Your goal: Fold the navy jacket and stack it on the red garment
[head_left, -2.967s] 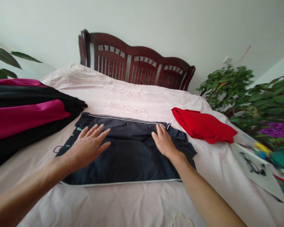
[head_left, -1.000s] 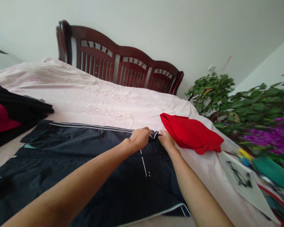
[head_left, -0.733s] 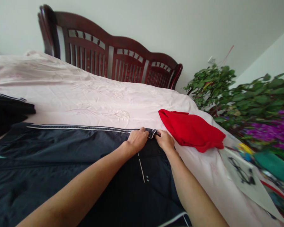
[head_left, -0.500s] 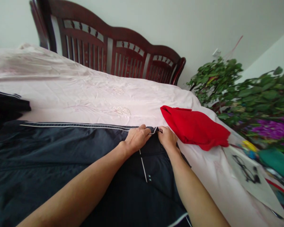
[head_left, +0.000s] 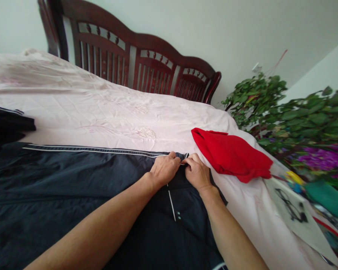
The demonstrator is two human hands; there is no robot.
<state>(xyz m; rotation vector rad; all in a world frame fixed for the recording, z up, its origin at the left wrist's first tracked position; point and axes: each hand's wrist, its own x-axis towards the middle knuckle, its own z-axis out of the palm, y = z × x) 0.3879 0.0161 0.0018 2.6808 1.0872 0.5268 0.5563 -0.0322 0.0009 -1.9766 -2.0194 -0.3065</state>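
1. Navy fabric with thin white piping, the dark garment [head_left: 73, 187], lies spread flat over the near half of the bed, running out of view at the left and bottom.
2. Its far edge is a straight piped line that ends at a corner [head_left: 185, 155] on the right, and both hands meet there.
3. Her or his left hand [head_left: 165, 169] is curled with the fingers pinched down on that far edge, just left of the corner.
4. Close beside it, almost touching, the right hand [head_left: 196, 173] grips the same corner from the other side, thumb and fingers closed on the cloth.
5. Just right of the hands lies a red garment [head_left: 232, 155], folded loosely; its near edge sits close to the right hand but apart from it.
6. Beyond the piped edge, the pale pink bedspread [head_left: 101, 112] lies bare up to the dark wooden headboard [head_left: 135, 63].
7. At the far left, a black pile [head_left: 5, 125] sits just past the garment's far corner.
8. To the right, the bed's edge drops toward leafy plants [head_left: 284, 112]; a pair of glasses [head_left: 288, 204] rests on a white sheet near that edge.
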